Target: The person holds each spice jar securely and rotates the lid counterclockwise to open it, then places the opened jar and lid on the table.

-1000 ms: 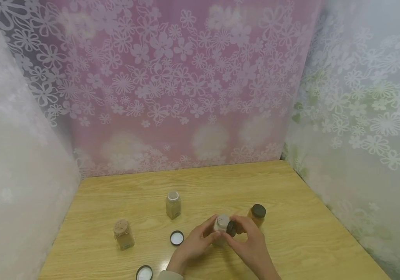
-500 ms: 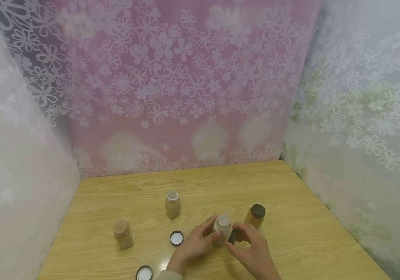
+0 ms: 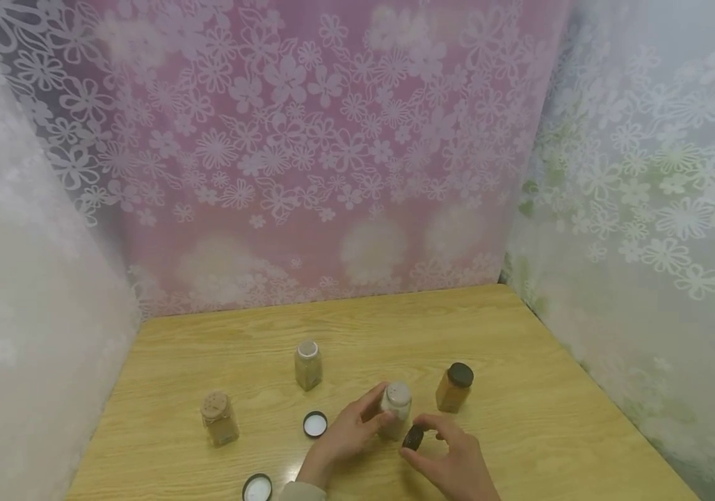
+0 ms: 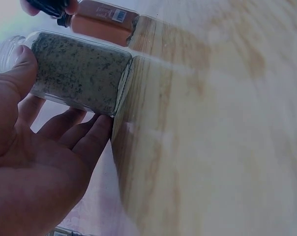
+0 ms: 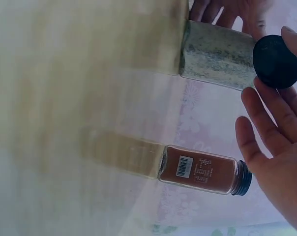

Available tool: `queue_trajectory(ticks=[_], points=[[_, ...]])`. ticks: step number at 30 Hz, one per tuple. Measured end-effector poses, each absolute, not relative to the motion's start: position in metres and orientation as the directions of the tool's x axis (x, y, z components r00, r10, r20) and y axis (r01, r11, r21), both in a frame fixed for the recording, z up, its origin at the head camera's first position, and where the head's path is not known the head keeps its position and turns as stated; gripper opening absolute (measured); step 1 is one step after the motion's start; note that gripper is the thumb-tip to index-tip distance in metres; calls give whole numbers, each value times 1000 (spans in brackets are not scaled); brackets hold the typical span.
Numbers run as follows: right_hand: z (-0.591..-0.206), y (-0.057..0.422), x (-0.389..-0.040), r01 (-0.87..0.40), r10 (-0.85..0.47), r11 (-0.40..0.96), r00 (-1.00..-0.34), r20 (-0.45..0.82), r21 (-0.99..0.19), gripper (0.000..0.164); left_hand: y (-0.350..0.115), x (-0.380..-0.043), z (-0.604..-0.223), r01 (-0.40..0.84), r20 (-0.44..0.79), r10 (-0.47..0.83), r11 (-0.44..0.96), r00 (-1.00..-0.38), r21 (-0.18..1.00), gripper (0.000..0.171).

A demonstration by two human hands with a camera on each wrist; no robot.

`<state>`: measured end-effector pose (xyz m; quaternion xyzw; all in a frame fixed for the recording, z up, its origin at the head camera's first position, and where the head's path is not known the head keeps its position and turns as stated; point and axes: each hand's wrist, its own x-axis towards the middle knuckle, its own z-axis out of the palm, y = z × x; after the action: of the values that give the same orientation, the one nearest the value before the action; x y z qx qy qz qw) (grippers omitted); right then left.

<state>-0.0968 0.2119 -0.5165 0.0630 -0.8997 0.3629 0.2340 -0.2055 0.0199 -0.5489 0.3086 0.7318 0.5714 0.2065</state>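
My left hand (image 3: pixel 352 433) holds a glass spice jar (image 3: pixel 398 412) upright on the table, thumb on one side and fingers on the other. Its pale shaker top, dotted with holes, is uncovered. In the left wrist view, green-flecked contents show through the jar (image 4: pixel 82 71). Just to the right, my right hand (image 3: pixel 460 460) pinches a black screw lid (image 3: pixel 413 437), tipped on edge and apart from the jar. The lid (image 5: pixel 276 61) appears round and dark in the right wrist view. Behind that hand stands a spice jar of orange-brown powder (image 3: pixel 453 395) with its black lid on.
Two more spice jars without lids stand on the wooden table (image 3: pixel 539 417): one farther back (image 3: pixel 309 369), another at the left (image 3: pixel 221 423). Two black lids lie with white insides up, one by my left hand (image 3: pixel 315 424), the other at the near edge (image 3: pixel 257 488). Flowered curtains enclose the table.
My right hand has drawn the black lid away from the jar's top, down and slightly toward me. My left hand has stayed on the jar.
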Motion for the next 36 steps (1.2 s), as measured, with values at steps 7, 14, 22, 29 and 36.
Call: queue_trajectory(ticks=[7, 14, 22, 29, 36], points=[[-520, 214, -96, -220, 60, 750, -917, 395, -624, 46, 21, -206, -551, 205, 37, 675, 170, -737, 964, 64], [-520, 215, -94, -230, 1, 734, -941, 339, -639, 42, 21, -205, -551, 179, 15, 661, 181, -751, 967, 64], [-522, 218, -93, -187, -31, 756, -967, 251, -627, 45, 21, -205, -549, 161, 12, 673, 160, -740, 974, 64], [-518, 219, -90, -206, -77, 761, -970, 229, -616, 45, 20, -204, -549, 161, 16, 677, 152, -736, 975, 64], [-519, 223, -92, -169, -121, 718, -986, 118, -676, 52, 20, -204, -549, 166, 20, 676, 153, -737, 974, 64]])
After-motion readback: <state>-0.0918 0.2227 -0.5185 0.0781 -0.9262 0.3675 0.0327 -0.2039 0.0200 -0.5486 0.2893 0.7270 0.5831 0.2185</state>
